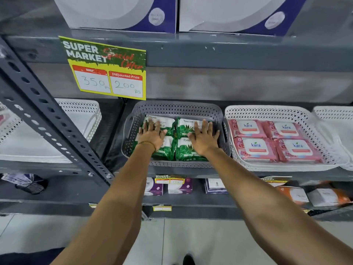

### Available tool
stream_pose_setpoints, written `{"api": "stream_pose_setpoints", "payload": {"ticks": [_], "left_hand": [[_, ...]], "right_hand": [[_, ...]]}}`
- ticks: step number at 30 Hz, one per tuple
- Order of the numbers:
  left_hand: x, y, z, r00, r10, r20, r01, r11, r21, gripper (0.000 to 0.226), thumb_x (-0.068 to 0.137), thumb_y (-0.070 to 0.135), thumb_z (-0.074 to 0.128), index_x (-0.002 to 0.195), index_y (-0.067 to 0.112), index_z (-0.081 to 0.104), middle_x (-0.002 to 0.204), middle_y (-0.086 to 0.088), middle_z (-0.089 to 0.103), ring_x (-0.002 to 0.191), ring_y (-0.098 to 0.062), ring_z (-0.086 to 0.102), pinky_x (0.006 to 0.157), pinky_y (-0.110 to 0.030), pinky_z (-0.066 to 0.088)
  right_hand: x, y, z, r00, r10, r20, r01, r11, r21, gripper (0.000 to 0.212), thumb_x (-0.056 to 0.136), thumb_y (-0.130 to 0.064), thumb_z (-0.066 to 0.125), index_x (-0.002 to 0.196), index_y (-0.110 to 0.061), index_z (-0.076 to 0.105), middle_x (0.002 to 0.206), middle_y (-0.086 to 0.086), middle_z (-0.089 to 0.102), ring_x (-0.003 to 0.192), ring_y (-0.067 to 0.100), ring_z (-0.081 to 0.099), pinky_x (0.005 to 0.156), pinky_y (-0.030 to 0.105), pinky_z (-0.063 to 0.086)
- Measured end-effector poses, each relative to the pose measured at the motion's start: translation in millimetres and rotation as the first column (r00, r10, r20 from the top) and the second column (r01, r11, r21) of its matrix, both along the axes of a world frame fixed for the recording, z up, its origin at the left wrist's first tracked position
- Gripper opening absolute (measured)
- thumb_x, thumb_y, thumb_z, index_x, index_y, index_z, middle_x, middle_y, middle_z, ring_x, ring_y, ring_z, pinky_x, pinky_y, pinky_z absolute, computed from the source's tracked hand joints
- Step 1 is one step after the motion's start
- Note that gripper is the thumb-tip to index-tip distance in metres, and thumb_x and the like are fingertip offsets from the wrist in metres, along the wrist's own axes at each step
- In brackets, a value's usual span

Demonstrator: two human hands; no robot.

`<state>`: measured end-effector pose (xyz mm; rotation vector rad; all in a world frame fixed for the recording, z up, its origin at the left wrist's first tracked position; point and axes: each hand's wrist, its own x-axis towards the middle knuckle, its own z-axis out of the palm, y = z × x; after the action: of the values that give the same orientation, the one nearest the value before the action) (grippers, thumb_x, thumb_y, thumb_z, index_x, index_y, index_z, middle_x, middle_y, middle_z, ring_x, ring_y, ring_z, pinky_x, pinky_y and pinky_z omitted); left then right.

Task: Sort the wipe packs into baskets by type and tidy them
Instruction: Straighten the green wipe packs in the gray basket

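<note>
Hands flat, nothing gripped: your left hand (151, 135) & right hand (203, 137) press on green wipe packs (186, 153) in grey basket (175, 109), frame centre. Packs lie directly under both palms, long axes left-right; pink packs (256, 148) sit sorted in white basket (267, 111), centre-right.

"ORIGAMI" on green packs (188, 139), "kara" on pink packs (256, 148), offer sign (107, 68) (350, 200)

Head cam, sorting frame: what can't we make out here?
- Green packs in the grey basket: both hands, left hand and right hand, lie flat over them, hiding labels and any layer beneath.
- Left white basket: the shelf post crosses it; contents unclear.
- Far-right basket: cut off by the frame edge.
- Lower-shelf boxes: text too small and blurred.
- Pink packs: fine print unreadable.
</note>
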<state>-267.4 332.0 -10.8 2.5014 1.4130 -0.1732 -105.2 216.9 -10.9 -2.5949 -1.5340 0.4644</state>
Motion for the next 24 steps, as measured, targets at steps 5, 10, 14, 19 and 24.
{"api": "stream_pose_setpoints", "payload": {"ticks": [5, 10, 14, 19, 24], "left_hand": [[1.3, -8.0, -2.6, 1.0, 0.017, 0.006, -0.018, 0.998, 0.058, 0.056, 0.097, 0.042, 0.013, 0.148, 0.021, -0.001, 0.158, -0.011, -0.006, 0.144, -0.032, -0.004, 0.117, -0.049, 0.004], [3.7, -17.3, 3.2, 1.0, 0.021, -0.006, -0.019, 0.978, 0.209, 0.052, 0.097, 0.039, 0.023, 0.142, 0.015, 0.022, 0.149, -0.019, 0.025, 0.133, -0.039, 0.027, 0.105, -0.055, 0.031], [4.4, -13.7, 0.8, 1.0, 0.019, -0.018, -0.014, 0.971, 0.24, 0.057, 0.096, 0.044, 0.017, 0.146, 0.017, 0.01, 0.155, -0.017, 0.013, 0.14, -0.037, 0.016, 0.112, -0.058, 0.014], [12.6, -9.2, -11.9, 0.997, -0.066, -0.027, 0.069, 0.992, 0.105, 0.058, 0.096, 0.046, 0.007, 0.146, 0.021, -0.009, 0.157, -0.008, -0.015, 0.143, -0.03, -0.013, 0.112, -0.05, -0.014], [16.2, -9.5, -15.2, 0.992, -0.128, -0.016, 0.129, 0.987, 0.099, 0.058, 0.096, 0.044, 0.006, 0.146, 0.019, -0.011, 0.157, -0.008, -0.013, 0.143, -0.029, -0.015, 0.114, -0.047, -0.012]], "right_hand": [[0.8, 9.4, -10.8, 0.997, 0.077, 0.016, -0.077, 0.997, -0.005, 0.059, 0.097, -0.051, 0.014, 0.149, -0.028, -0.004, 0.159, 0.01, -0.012, 0.144, 0.034, -0.014, 0.112, 0.06, -0.008], [6.2, 8.8, -14.9, 0.993, 0.114, 0.001, -0.114, 0.993, 0.013, 0.058, 0.098, -0.051, 0.014, 0.149, -0.029, -0.002, 0.159, 0.009, -0.008, 0.144, 0.035, -0.013, 0.114, 0.057, -0.007], [6.8, 10.2, -12.8, 0.988, 0.13, 0.089, -0.134, 0.99, 0.049, 0.06, 0.097, -0.053, 0.014, 0.149, -0.025, 0.002, 0.16, 0.009, -0.006, 0.145, 0.034, -0.01, 0.113, 0.056, -0.009], [-2.4, 16.5, -13.7, 0.989, 0.138, 0.047, -0.138, 0.99, 0.014, 0.062, 0.097, -0.052, 0.01, 0.149, -0.021, -0.005, 0.158, 0.012, -0.013, 0.145, 0.032, -0.012, 0.116, 0.052, -0.008], [-4.2, 16.8, -17.8, 0.988, 0.139, 0.07, -0.139, 0.99, 0.007, 0.061, 0.098, -0.048, 0.011, 0.149, -0.019, -0.006, 0.158, 0.013, -0.012, 0.145, 0.032, -0.012, 0.116, 0.053, -0.008]]}}
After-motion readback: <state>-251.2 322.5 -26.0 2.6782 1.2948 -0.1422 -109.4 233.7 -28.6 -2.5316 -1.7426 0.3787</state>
